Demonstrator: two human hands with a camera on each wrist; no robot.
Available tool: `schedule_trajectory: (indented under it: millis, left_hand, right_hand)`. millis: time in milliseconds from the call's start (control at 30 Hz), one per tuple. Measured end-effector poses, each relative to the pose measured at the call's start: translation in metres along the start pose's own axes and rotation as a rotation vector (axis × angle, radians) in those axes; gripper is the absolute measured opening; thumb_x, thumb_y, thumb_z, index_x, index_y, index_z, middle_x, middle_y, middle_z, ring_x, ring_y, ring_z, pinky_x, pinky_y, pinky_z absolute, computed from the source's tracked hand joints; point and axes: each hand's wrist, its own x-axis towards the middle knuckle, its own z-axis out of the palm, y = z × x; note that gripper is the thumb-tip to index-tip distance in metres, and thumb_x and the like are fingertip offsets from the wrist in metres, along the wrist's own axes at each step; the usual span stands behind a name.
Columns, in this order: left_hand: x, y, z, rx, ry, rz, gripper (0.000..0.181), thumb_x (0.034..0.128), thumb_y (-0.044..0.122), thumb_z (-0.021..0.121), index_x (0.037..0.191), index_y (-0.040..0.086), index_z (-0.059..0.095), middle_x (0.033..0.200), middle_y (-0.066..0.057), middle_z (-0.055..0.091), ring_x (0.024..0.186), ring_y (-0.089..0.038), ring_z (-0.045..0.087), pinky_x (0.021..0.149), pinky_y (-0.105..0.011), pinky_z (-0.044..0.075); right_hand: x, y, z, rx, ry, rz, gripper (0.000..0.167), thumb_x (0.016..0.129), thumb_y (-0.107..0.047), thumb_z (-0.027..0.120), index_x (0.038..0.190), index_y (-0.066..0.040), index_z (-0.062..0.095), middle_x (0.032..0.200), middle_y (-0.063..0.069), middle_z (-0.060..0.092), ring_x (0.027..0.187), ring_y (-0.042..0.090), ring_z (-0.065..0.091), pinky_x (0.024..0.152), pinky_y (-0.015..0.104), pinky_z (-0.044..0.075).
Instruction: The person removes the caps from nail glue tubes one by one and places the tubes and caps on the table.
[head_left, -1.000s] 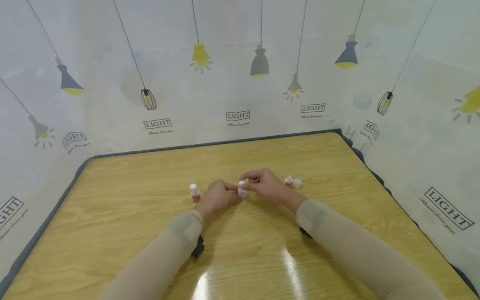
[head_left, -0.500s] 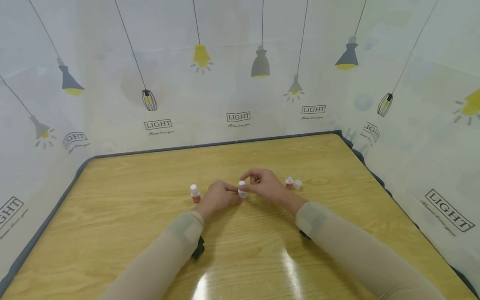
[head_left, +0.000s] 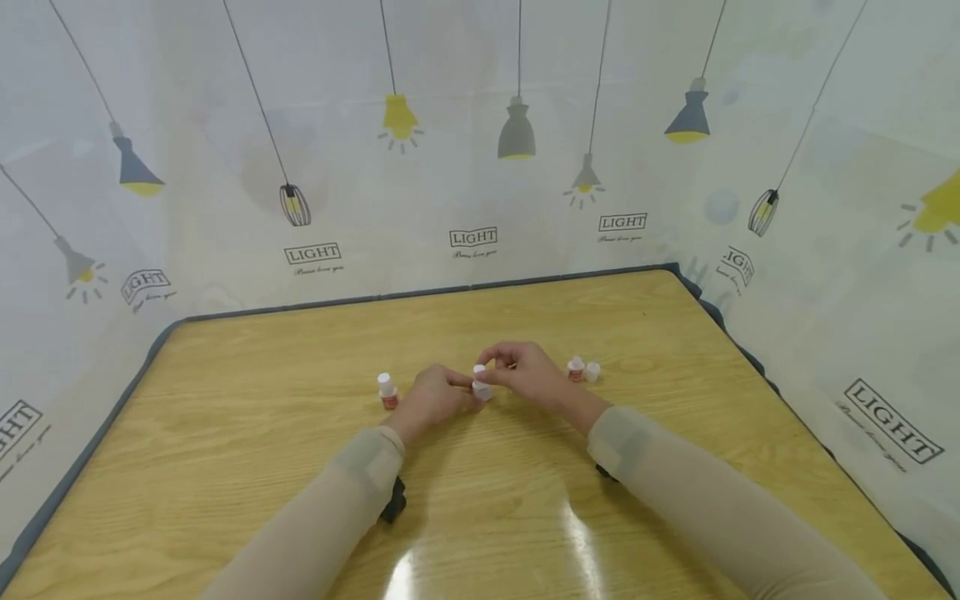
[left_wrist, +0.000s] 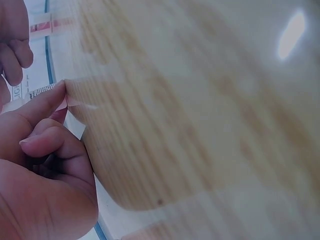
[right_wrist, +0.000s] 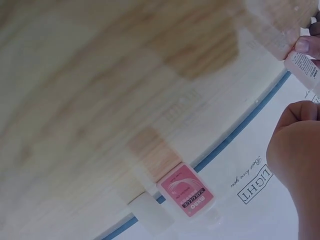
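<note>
While upright, bottle (head_left: 482,391) between 2 hands (head_left: 433,395) (head_left: 522,372).

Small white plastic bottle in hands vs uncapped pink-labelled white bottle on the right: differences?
Handling: the left hand grips the small white plastic bottle; the uncapped pink-labelled white bottle stands untouched.
Top: the right hand pinches the held bottle's white cap; a loose white cap sits beside the other.
Right wrist view: fine dark print shows on the held bottle, a pink label on the other.
Both are small.
</note>
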Motion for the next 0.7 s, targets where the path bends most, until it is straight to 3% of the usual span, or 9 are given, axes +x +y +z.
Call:
schedule_trajectory:
  millis: [233, 400, 700]
  left_hand:
    - [-0.0002, -0.0013, -0.0002, -0.015, -0.009, 0.014, 0.03, 0.0928, 0.025, 0.084, 0.122, 0.018, 0.082, 0.136, -0.006, 0.075, 0.128, -0.027, 0.062, 0.113, -0.051, 0.049]
    - [0.0009, -0.0025, 0.0003, -0.021, -0.003, 0.013, 0.029, 0.0928, 0.026, 0.084, 0.121, 0.019, 0.082, 0.135, -0.005, 0.075, 0.135, -0.03, 0.061, 0.117, -0.053, 0.047]
    - [0.0033, -0.0033, -0.0007, -0.028, -0.007, -0.004, 0.032, 0.0925, 0.026, 0.084, 0.124, 0.019, 0.081, 0.138, -0.006, 0.074, 0.136, -0.028, 0.06, 0.117, -0.052, 0.047]
  right_hand:
    - [0.0005, 0.0004, 0.001, 0.006, -0.017, -0.006, 0.018, 0.104, -0.02, 0.071, 0.118, -0.01, 0.076, 0.071, -0.002, 0.05, 0.054, 0.013, 0.034, 0.054, 0.026, 0.035]
    - [0.0004, 0.0007, 0.0007, 0.02, -0.016, -0.002, 0.018, 0.104, -0.018, 0.071, 0.119, -0.009, 0.076, 0.07, -0.003, 0.047, 0.055, 0.012, 0.034, 0.053, 0.024, 0.033]
    - [-0.0006, -0.0006, 0.001, 0.056, 0.0, 0.022, 0.021, 0.099, -0.025, 0.078, 0.114, -0.012, 0.075, 0.065, -0.005, 0.035, 0.055, 0.012, 0.029, 0.053, 0.025, 0.03]
